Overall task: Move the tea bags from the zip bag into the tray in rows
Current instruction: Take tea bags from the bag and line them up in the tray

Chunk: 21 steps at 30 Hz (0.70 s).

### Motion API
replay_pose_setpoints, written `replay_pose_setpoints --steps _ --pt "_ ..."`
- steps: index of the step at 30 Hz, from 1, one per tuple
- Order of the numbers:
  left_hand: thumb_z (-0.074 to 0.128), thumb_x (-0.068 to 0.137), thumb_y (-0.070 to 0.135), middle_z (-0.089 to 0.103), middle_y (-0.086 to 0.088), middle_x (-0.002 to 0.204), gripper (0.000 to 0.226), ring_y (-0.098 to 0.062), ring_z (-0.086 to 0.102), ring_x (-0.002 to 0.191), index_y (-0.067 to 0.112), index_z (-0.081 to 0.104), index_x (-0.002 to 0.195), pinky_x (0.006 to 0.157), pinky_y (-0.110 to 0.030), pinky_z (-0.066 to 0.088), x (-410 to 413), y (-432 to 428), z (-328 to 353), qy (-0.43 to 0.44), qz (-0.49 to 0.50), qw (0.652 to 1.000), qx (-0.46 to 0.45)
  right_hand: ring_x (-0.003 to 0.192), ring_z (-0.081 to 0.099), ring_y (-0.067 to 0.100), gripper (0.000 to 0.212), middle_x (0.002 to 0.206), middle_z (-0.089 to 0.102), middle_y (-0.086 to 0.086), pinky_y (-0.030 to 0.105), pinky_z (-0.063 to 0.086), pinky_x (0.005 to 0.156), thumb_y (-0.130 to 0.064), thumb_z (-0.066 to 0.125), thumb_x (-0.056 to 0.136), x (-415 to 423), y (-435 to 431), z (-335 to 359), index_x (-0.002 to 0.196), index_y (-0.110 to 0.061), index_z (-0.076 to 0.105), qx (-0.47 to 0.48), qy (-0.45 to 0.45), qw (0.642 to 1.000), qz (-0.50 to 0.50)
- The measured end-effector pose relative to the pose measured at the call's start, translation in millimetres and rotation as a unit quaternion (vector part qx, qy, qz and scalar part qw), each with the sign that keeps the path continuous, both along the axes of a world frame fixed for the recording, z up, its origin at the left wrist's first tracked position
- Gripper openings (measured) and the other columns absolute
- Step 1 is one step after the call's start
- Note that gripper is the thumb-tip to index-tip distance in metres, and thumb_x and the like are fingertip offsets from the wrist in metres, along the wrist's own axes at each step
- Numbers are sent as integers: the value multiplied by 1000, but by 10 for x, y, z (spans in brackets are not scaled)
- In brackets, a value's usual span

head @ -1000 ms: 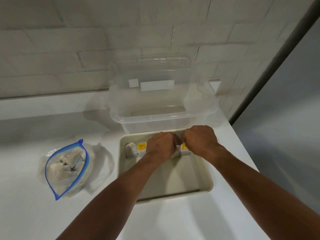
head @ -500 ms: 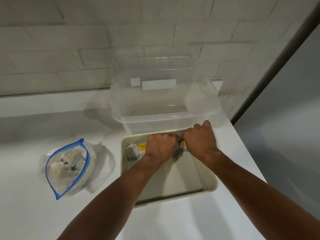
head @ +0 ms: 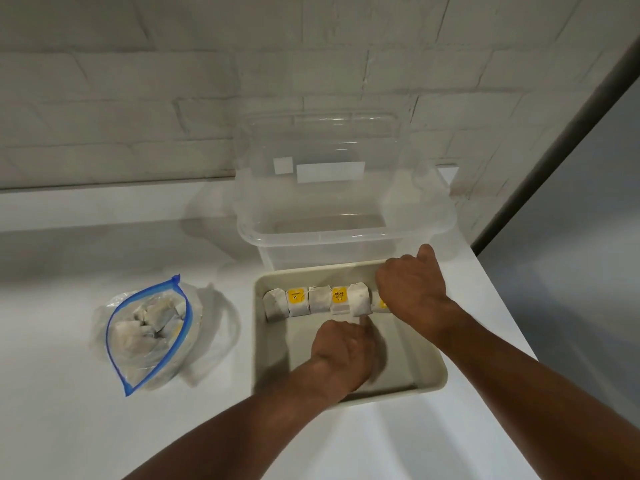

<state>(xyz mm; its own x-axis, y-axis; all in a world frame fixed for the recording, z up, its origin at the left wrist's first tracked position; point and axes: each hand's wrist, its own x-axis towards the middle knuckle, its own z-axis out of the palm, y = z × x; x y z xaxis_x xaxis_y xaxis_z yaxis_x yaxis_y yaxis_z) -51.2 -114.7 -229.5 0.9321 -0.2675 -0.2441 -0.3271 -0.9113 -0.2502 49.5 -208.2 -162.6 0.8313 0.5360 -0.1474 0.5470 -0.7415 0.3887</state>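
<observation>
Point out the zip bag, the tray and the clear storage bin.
zip bag [head: 149, 342]: head view, clear side panel.
tray [head: 407, 351]: head view, bare floor.
clear storage bin [head: 329, 239]: head view, front rim.

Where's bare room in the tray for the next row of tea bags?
The tray floor between the tea-bag row and the near rim, either side of the left hand. The far wall is crowded: the row plus the right hand.

The left hand [head: 343, 351] has drawn back from the row of tea bags [head: 318, 301] to the middle of the tray [head: 433, 379], uncovering them; the right hand [head: 410, 285] has shifted to the row's right end
</observation>
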Motion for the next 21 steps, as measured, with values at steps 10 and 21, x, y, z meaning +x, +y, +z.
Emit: replay_pose_setpoints --steps 10,21 --pt "40 101 7 63 -16 123 59 -38 65 102 -12 14 150 75 -39 45 116 11 14 18 -3 1000 6 89 66 18 10 94 68 -6 39 28 98 -36 59 89 15 83 -55 91 -26 61 -4 13 1000 -2" --pt "45 99 41 65 -9 116 43 -27 69 84 11 58 128 58 -31 34 83 61 5 -53 35 997 -43 81 63 17 9 83 67 -6 40 29 91 -22 54 90 50 6 -281 83 -27 57 35 -41 999 6"
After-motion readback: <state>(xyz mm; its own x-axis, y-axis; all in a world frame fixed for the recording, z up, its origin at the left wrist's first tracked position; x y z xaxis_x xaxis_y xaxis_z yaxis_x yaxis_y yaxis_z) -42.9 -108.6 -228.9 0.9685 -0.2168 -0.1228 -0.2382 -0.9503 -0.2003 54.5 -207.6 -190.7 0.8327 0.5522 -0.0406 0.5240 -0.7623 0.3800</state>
